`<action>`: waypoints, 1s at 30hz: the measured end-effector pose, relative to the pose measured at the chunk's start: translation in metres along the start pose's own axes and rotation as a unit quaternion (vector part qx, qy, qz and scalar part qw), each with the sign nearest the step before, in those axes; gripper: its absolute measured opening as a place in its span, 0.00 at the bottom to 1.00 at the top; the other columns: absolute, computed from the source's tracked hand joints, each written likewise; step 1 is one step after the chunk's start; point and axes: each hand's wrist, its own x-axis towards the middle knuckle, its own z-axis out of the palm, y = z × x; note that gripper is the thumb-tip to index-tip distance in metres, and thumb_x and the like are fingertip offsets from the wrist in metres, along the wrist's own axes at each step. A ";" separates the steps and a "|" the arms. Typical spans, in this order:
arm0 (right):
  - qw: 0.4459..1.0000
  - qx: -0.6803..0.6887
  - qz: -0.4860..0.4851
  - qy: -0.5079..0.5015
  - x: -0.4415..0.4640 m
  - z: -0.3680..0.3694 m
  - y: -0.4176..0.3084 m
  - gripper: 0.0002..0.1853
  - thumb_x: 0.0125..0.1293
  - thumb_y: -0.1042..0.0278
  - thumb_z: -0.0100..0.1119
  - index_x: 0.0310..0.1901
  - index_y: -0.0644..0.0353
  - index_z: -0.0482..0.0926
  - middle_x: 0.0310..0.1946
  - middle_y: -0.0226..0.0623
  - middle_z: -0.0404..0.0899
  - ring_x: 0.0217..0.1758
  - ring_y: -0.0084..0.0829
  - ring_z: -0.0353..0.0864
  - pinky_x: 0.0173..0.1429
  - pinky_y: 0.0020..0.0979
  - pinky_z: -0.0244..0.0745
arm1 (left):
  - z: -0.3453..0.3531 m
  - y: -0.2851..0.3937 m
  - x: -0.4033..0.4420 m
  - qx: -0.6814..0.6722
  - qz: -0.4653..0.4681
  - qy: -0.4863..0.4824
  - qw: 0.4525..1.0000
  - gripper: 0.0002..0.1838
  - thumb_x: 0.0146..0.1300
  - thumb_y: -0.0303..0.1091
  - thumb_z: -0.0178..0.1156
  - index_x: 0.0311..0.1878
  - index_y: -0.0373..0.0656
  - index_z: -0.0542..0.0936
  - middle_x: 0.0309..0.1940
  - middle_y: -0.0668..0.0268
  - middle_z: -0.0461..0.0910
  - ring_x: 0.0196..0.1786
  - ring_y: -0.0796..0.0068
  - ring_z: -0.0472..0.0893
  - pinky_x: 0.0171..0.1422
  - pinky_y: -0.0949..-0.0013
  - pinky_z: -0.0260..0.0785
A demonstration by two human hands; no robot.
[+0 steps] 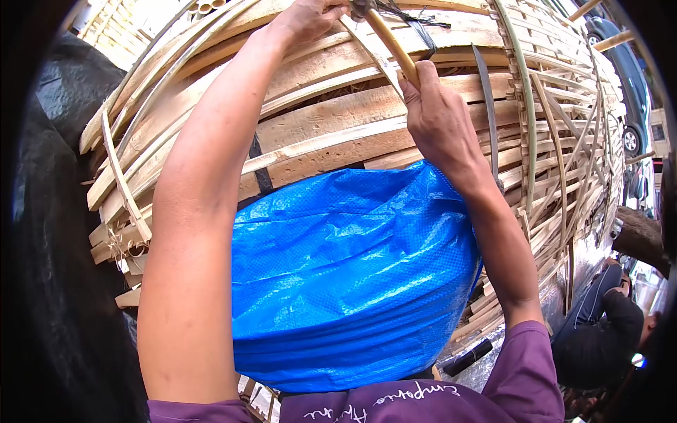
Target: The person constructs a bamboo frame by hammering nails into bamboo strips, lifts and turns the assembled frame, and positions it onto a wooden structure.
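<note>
My right hand is wrapped round the wooden handle of a hammer, whose dark head lies at the top edge of the view. Close beside that head, my left hand is closed with its fingers pinched together; what they hold is too small to make out. A thin bamboo strip runs down from there, between my hands. Beneath both hands lie rough wooden boards. Across my lap is a blue tarp, below my right hand.
A long dark blade lies on the boards to the right. Beyond it stands a lattice of bamboo strips. Black sheeting hangs at left. Another person crouches at lower right, and a car is parked behind.
</note>
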 end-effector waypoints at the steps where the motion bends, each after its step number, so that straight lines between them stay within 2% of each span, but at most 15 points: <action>1: 1.000 0.004 -0.004 0.012 0.003 -0.006 -0.005 0.10 0.76 0.65 0.50 0.42 0.64 0.67 0.19 0.56 0.76 0.24 0.58 0.80 0.24 0.52 0.68 | -0.003 0.017 -0.007 0.071 -0.009 -0.002 0.997 0.13 0.74 0.27 0.53 0.57 0.38 0.81 0.48 0.57 0.85 0.49 0.69 0.80 0.57 0.68 0.72; 2: 1.000 0.008 -0.005 0.022 0.004 -0.016 -0.014 0.10 0.76 0.65 0.50 0.42 0.64 0.67 0.18 0.54 0.75 0.22 0.55 0.80 0.23 0.50 0.68 | -0.006 0.028 -0.012 0.140 -0.022 -0.007 0.990 0.14 0.74 0.27 0.53 0.57 0.38 0.81 0.47 0.56 0.85 0.48 0.68 0.81 0.58 0.68 0.72; 3: 0.999 0.017 -0.022 0.036 0.004 -0.025 -0.020 0.10 0.77 0.64 0.50 0.41 0.62 0.67 0.17 0.52 0.74 0.21 0.51 0.80 0.21 0.47 0.66 | -0.007 0.033 -0.008 0.193 -0.094 -0.004 0.977 0.14 0.74 0.29 0.53 0.57 0.37 0.80 0.46 0.55 0.85 0.47 0.68 0.81 0.55 0.68 0.72; 7: 0.991 0.038 -0.088 0.090 0.010 -0.025 -0.014 0.09 0.76 0.66 0.52 0.43 0.61 0.66 0.18 0.53 0.76 0.24 0.57 0.80 0.23 0.49 0.66 | -0.007 0.023 -0.007 0.183 -0.091 0.002 0.979 0.13 0.73 0.28 0.52 0.55 0.36 0.81 0.43 0.55 0.85 0.46 0.67 0.81 0.53 0.66 0.73; 8: 0.999 0.014 -0.041 0.026 0.010 -0.018 -0.005 0.09 0.75 0.65 0.51 0.43 0.62 0.66 0.20 0.57 0.77 0.26 0.59 0.80 0.25 0.53 0.67 | -0.007 0.019 -0.006 0.173 -0.076 -0.003 0.982 0.13 0.73 0.28 0.53 0.54 0.36 0.82 0.42 0.56 0.85 0.45 0.67 0.81 0.52 0.66 0.74; 11: 0.998 -0.042 0.012 -0.043 0.015 -0.015 0.008 0.12 0.76 0.62 0.48 0.44 0.64 0.67 0.18 0.59 0.76 0.26 0.63 0.79 0.27 0.55 0.68 | -0.004 0.017 -0.002 0.179 -0.020 -0.001 0.984 0.12 0.72 0.28 0.53 0.51 0.36 0.82 0.41 0.56 0.86 0.43 0.68 0.82 0.50 0.66 0.74; 14: 1.000 0.000 0.015 0.010 0.015 -0.031 -0.007 0.12 0.77 0.61 0.49 0.44 0.63 0.68 0.19 0.57 0.76 0.24 0.60 0.79 0.26 0.53 0.67 | -0.009 0.007 -0.002 0.233 0.002 -0.002 0.973 0.11 0.71 0.26 0.54 0.50 0.36 0.83 0.40 0.57 0.85 0.42 0.68 0.82 0.51 0.67 0.76; 16: 0.997 0.023 -0.047 0.059 0.019 -0.034 -0.009 0.11 0.77 0.61 0.49 0.44 0.62 0.68 0.17 0.55 0.75 0.22 0.59 0.78 0.24 0.53 0.65 | -0.005 -0.004 -0.001 0.158 -0.034 0.028 0.987 0.11 0.71 0.26 0.54 0.51 0.37 0.82 0.39 0.57 0.85 0.42 0.68 0.82 0.51 0.66 0.76; 22: 0.999 -0.026 -0.012 -0.025 0.014 -0.007 0.016 0.11 0.77 0.62 0.49 0.43 0.62 0.67 0.16 0.53 0.75 0.20 0.55 0.79 0.22 0.50 0.66 | -0.005 -0.010 0.001 0.213 0.025 0.000 0.977 0.12 0.70 0.23 0.53 0.53 0.39 0.81 0.40 0.55 0.84 0.43 0.68 0.81 0.51 0.66 0.74; 23: 1.000 0.009 0.002 -0.001 0.014 -0.014 0.007 0.11 0.77 0.62 0.50 0.43 0.63 0.68 0.16 0.53 0.75 0.20 0.54 0.79 0.22 0.49 0.66 | 0.001 -0.009 -0.001 0.203 0.075 0.065 0.974 0.10 0.72 0.31 0.54 0.44 0.37 0.83 0.33 0.56 0.84 0.36 0.69 0.80 0.45 0.65 0.73; 24: 0.999 0.044 0.018 0.022 0.013 -0.020 0.000 0.11 0.77 0.62 0.50 0.43 0.63 0.68 0.17 0.53 0.75 0.20 0.54 0.79 0.22 0.49 0.66 | 0.006 -0.008 -0.003 0.191 0.125 0.128 0.965 0.17 0.73 0.38 0.54 0.35 0.35 0.84 0.26 0.56 0.83 0.30 0.70 0.79 0.39 0.65 0.73; 25: 0.997 0.055 0.017 0.047 0.012 -0.025 -0.003 0.11 0.76 0.62 0.52 0.43 0.63 0.69 0.17 0.51 0.75 0.20 0.53 0.78 0.23 0.46 0.65 | 0.003 -0.018 -0.002 0.190 0.127 0.127 0.965 0.17 0.73 0.38 0.54 0.35 0.35 0.84 0.26 0.56 0.83 0.30 0.70 0.79 0.39 0.65 0.73; 27: 0.994 0.081 0.041 0.052 0.006 -0.035 -0.012 0.12 0.76 0.61 0.52 0.42 0.63 0.70 0.17 0.51 0.75 0.20 0.52 0.78 0.24 0.46 0.65 | -0.014 -0.037 0.008 0.294 0.114 0.010 0.949 0.13 0.75 0.35 0.51 0.54 0.43 0.82 0.49 0.55 0.84 0.56 0.59 0.81 0.63 0.61 0.71; 28: 0.990 0.108 0.065 0.057 0.003 -0.042 -0.016 0.12 0.76 0.61 0.53 0.42 0.63 0.71 0.17 0.50 0.75 0.20 0.51 0.78 0.25 0.45 0.65 | -0.013 -0.026 0.006 0.287 0.074 -0.005 0.955 0.12 0.75 0.34 0.51 0.52 0.41 0.81 0.50 0.57 0.83 0.55 0.59 0.80 0.63 0.61 0.71; 30: 0.986 0.125 0.090 0.058 -0.011 -0.047 -0.016 0.13 0.76 0.60 0.53 0.41 0.63 0.72 0.17 0.50 0.74 0.20 0.46 0.76 0.27 0.45 0.64 | -0.012 -0.022 0.003 0.314 0.120 0.003 0.942 0.12 0.75 0.33 0.51 0.51 0.38 0.81 0.50 0.56 0.82 0.55 0.58 0.80 0.62 0.61 0.71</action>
